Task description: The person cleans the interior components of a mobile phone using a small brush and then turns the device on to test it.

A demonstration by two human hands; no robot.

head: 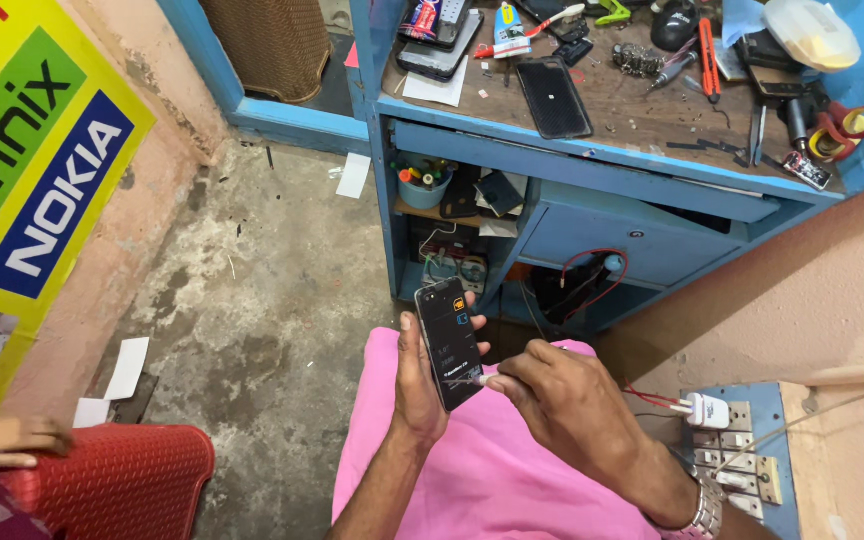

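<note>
At the far left, another person's hand rests beside a red woven-plastic stool on the rough, stained concrete floor. Toward the middle, the left hand wraps a dark smartphone from behind, thumb along its left edge and fingertips curling over the right edge. The phone stands nearly upright over the lap, covered in smooth pink cloth; it is a slim glossy slab with small lit icons on a black screen. The right hand is pinched narrow at the phone's lower end, apparently gripping a thin plug or cable tip, though it is too small to tell. A metal watch bands that wrist. Beyond stands a blue wooden workbench, and at right a white charger sits in a wall socket.
</note>
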